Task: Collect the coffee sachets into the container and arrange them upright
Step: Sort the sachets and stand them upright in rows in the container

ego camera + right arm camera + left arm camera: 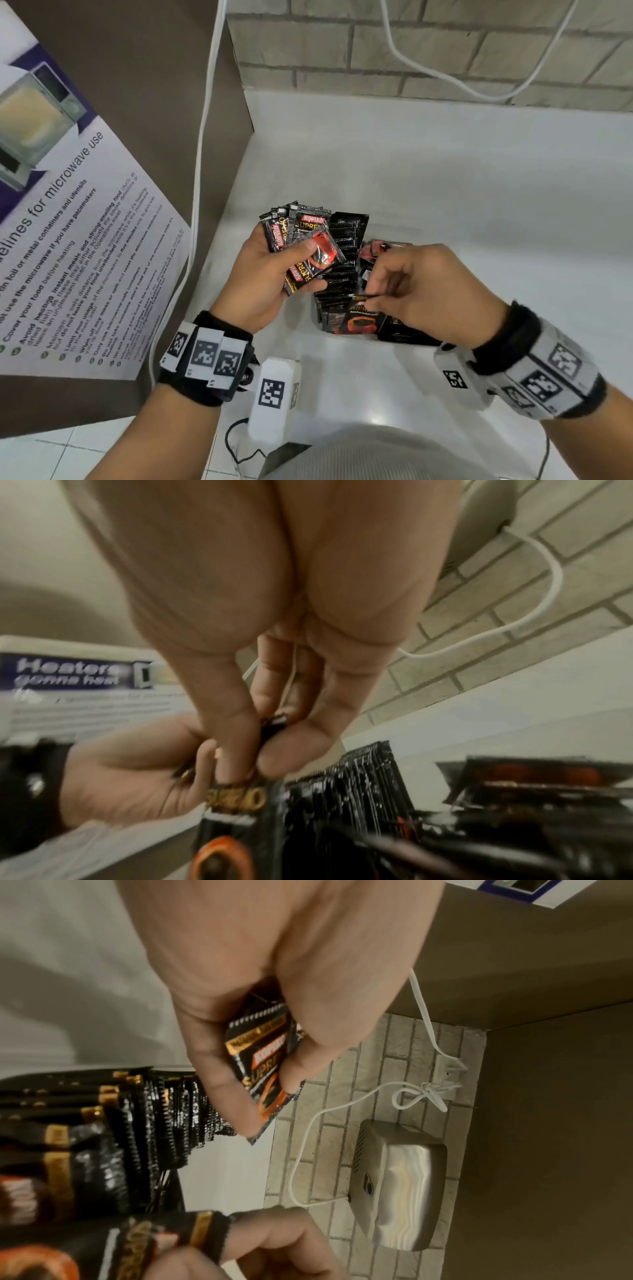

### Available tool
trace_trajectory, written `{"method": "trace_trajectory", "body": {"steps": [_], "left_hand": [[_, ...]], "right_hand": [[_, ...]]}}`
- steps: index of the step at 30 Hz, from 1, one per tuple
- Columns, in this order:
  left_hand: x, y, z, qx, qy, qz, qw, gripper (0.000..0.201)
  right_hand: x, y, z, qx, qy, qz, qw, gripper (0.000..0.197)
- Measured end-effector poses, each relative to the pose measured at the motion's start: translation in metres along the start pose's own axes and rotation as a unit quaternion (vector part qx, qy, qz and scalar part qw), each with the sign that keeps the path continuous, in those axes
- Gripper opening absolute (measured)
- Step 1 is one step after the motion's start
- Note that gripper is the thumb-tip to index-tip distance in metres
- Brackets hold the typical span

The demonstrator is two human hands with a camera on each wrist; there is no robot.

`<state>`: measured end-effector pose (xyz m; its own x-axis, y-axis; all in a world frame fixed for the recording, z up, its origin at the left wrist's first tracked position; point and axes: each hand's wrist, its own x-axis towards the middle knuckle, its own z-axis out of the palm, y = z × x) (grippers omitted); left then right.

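Note:
My left hand (305, 263) grips a fanned bunch of black Kopiko sachets (301, 236) above the container's left side; in the left wrist view the bunch (260, 1058) sits between thumb and fingers. My right hand (371, 298) pinches the top edge of one sachet (363, 315) standing at the near end of the container. That sachet (236, 799) hangs below the pinching fingertips (240, 758). A row of sachets (342, 253) stands upright on edge in the container, whose walls are hidden by the packets. More sachets (380, 248) lie loosely at the right side.
A white counter (462, 178) runs back to a brick wall (428, 51). A brown side panel carries a microwave guidelines poster (78, 233), with a white cable (200, 154) hanging beside it. A steel hand dryer (400, 1183) is mounted on the brick wall.

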<state>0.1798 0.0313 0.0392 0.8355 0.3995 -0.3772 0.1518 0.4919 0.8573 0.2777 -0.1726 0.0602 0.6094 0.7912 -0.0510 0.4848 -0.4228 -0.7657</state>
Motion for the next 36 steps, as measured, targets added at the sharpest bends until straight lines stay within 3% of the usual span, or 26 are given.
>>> {"method": "trace_trajectory", "body": {"steps": [2, 7, 10, 14, 22, 25, 27, 30, 36], "left_hand": [[0.0, -0.002, 0.0, 0.003, -0.001, -0.004, 1.0, 0.047], [-0.001, 0.0, -0.001, 0.006, -0.005, -0.003, 1.0, 0.045], [-0.002, 0.002, -0.002, 0.004, -0.005, 0.0, 1.0, 0.044], [-0.003, 0.002, -0.002, 0.006, -0.009, 0.0, 1.0, 0.046], [-0.002, -0.001, -0.005, 0.009, -0.006, -0.008, 1.0, 0.045], [-0.001, -0.002, -0.005, 0.007, -0.005, -0.011, 1.0, 0.046], [0.0, -0.002, -0.006, 0.007, -0.005, -0.01, 1.0, 0.046], [0.001, -0.002, -0.005, 0.008, -0.006, -0.005, 1.0, 0.045], [0.001, 0.001, -0.004, 0.013, -0.009, -0.003, 1.0, 0.044]], "right_hand": [[0.0, 0.003, 0.011, -0.056, 0.001, -0.039, 0.998, 0.024], [-0.001, 0.006, 0.028, -0.062, -0.068, -0.029, 0.995, 0.02], [0.001, 0.006, 0.032, -0.076, -0.072, -0.045, 0.994, 0.024], [0.003, 0.008, 0.033, -0.055, -0.045, -0.018, 0.997, 0.02], [-0.015, 0.009, 0.015, 0.063, -0.033, 0.062, 0.996, 0.042], [-0.027, 0.014, 0.019, -0.111, -0.045, 0.046, 0.992, 0.07], [-0.034, 0.016, 0.029, -0.238, -0.096, 0.029, 0.966, 0.086], [-0.039, 0.017, 0.052, -0.355, -0.114, 0.013, 0.928, 0.082], [-0.031, 0.015, 0.071, -0.419, -0.117, -0.013, 0.9, 0.061]]}}
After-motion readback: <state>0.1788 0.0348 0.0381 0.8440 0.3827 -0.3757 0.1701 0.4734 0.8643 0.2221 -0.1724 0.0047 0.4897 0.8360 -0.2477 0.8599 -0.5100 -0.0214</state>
